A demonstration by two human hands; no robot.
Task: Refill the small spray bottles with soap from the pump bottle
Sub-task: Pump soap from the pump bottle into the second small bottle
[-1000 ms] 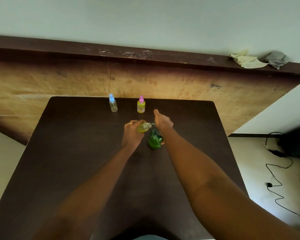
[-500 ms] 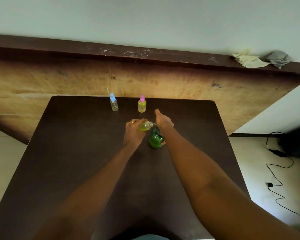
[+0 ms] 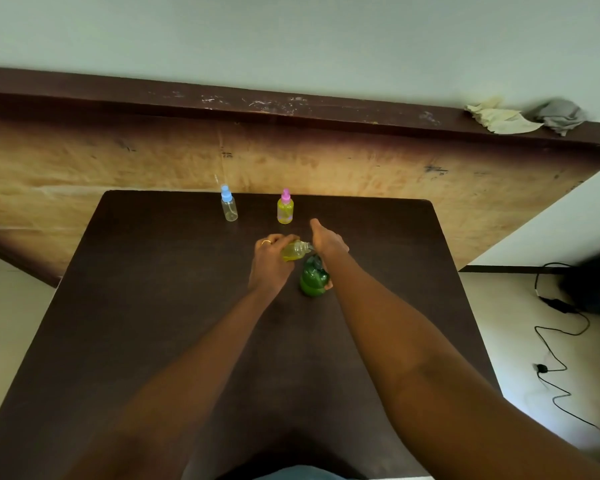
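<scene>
Head view, looking down along both forearms. My left hand (image 3: pixel 269 261), a ring (image 3: pixel 266 242) on one finger, curls its fingers round a small bottle (image 3: pixel 294 251) that holds yellow liquid. I hold it tilted on its side above the table (image 3: pixel 153 306), with its clear neck pointing to my right, close to the top of the pump bottle (image 3: pixel 311 281). The pump bottle is green and stands upright near the middle of the dark brown table, just right of my left hand. My right hand (image 3: pixel 327 241) lies over the pump head with the thumb stretched out away from me. Its fingers are hidden beneath the hand, so I cannot tell whether they curl round the pump or lie flat on it. Two more small spray bottles stand upright near the far edge of the table, apart from each other and from my hands. The blue-capped bottle (image 3: pixel 228 209), on the left, looks clear. The pink-capped bottle (image 3: pixel 285 211), on the right, holds yellow liquid. Behind the table a worn wooden board (image 3: pixel 361 168) leans against the pale wall. On its dark top edge, at the far right, a yellowish cloth (image 3: pixel 499 116) lies touching a grey cloth (image 3: pixel 561 114). A black cable (image 3: pixel 561 358) trails over the floor to my right.
</scene>
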